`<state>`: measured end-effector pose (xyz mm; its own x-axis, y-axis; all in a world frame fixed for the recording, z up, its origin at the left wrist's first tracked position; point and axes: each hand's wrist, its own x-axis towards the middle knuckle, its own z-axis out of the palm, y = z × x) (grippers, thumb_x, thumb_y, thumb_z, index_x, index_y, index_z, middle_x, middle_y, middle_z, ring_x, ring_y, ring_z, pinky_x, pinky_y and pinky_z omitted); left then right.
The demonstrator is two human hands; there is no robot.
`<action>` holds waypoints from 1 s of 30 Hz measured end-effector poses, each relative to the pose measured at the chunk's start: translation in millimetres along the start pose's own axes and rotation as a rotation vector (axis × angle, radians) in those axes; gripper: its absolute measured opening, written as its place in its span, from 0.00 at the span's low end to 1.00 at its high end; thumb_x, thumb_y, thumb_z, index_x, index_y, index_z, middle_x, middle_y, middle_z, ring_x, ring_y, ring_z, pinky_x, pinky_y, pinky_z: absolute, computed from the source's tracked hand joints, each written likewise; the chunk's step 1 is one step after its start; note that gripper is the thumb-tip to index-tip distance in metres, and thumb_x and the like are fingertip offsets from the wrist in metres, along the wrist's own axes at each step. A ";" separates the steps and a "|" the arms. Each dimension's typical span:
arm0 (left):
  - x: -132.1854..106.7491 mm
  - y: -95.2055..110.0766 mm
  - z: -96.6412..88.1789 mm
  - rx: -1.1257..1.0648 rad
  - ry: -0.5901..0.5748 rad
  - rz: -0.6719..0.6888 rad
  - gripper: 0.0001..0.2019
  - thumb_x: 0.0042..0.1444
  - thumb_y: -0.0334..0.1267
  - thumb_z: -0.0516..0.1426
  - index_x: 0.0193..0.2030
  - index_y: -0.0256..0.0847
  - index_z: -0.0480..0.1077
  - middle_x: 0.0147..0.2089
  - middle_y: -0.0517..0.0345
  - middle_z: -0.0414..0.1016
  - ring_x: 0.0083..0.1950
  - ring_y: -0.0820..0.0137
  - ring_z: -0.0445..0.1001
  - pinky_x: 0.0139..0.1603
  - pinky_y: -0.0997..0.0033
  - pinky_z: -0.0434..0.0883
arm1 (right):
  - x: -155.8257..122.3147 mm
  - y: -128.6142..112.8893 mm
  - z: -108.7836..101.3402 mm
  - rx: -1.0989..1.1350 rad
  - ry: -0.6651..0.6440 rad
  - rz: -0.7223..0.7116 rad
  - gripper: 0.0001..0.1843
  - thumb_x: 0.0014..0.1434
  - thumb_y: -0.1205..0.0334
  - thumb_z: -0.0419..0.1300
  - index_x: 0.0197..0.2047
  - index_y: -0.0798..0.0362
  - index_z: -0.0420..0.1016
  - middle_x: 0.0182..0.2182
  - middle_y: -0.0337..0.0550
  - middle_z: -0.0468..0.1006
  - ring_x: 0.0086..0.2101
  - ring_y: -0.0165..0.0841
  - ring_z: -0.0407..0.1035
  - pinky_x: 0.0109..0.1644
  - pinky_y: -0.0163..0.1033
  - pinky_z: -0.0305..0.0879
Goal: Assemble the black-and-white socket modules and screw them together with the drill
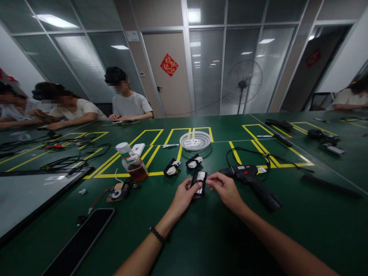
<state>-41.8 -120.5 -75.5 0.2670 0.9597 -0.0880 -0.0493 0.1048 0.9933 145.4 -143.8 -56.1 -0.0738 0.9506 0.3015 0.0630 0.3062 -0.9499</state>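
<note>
My left hand [188, 193] is closed around a small black block with a white label [200, 176], thumb lying across its face. Right beside it, my right hand [224, 188] has its fingertips pinched together at the block's right edge; whatever they hold, if anything, is too small to make out. Just beyond my hands lie two similar black-and-white pieces, one on the left [171, 167] and one nearer the middle [194, 161]. A black cordless drill [249, 174] rests on its side close to my right hand.
A white plastic basket [195, 148] stands beyond the pieces. To the left are a bottle of brown liquid [136, 170], a small motor-like part with wires [118, 193], a phone [83, 239] and a framed white panel [31, 203]. Cables [276, 155] lie behind the drill. Several people sit around the green table [184, 245].
</note>
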 end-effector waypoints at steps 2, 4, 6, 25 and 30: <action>-0.7 0.0 1.5 -0.007 0.000 0.001 0.23 0.53 0.49 0.63 0.51 0.36 0.70 0.42 0.47 0.78 0.43 0.60 0.79 0.40 0.63 0.77 | -1.6 -2.5 1.3 -0.066 0.011 -0.037 0.08 0.61 0.58 0.60 0.40 0.52 0.78 0.34 0.40 0.78 0.32 0.34 0.72 0.36 0.38 0.68; -1.4 0.3 2.8 -0.007 -0.002 0.003 0.23 0.53 0.49 0.63 0.50 0.36 0.70 0.42 0.47 0.78 0.43 0.60 0.79 0.40 0.62 0.77 | -3.2 -5.4 2.5 -0.151 0.010 -0.091 0.06 0.62 0.60 0.60 0.39 0.51 0.78 0.34 0.40 0.78 0.34 0.34 0.72 0.38 0.38 0.66; -2.0 0.9 3.6 -0.006 -0.003 0.004 0.23 0.53 0.49 0.63 0.50 0.36 0.70 0.42 0.48 0.78 0.43 0.60 0.78 0.40 0.62 0.77 | -4.5 -8.1 3.8 -0.229 0.015 -0.151 0.05 0.62 0.62 0.59 0.38 0.51 0.78 0.35 0.41 0.78 0.36 0.35 0.71 0.40 0.38 0.64; -9.2 10.3 8.7 0.014 0.001 0.133 0.20 0.52 0.46 0.64 0.47 0.36 0.70 0.39 0.52 0.79 0.37 0.66 0.78 0.39 0.69 0.73 | -2.5 10.9 9.4 0.386 -0.097 0.177 0.13 0.54 0.54 0.68 0.37 0.51 0.70 0.28 0.37 0.74 0.29 0.32 0.70 0.36 0.39 0.69; -11.0 12.6 9.3 0.043 0.013 0.139 0.21 0.52 0.45 0.64 0.49 0.36 0.69 0.43 0.49 0.80 0.40 0.64 0.79 0.41 0.68 0.73 | -3.1 12.7 10.4 0.408 -0.097 0.181 0.14 0.54 0.55 0.68 0.39 0.50 0.70 0.29 0.37 0.75 0.30 0.32 0.71 0.37 0.40 0.69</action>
<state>-36.4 -132.1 -61.3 0.2483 0.9674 0.0496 -0.0435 -0.0400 0.9983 136.1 -143.4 -70.0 -0.1919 0.9718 0.1371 -0.3122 0.0720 -0.9473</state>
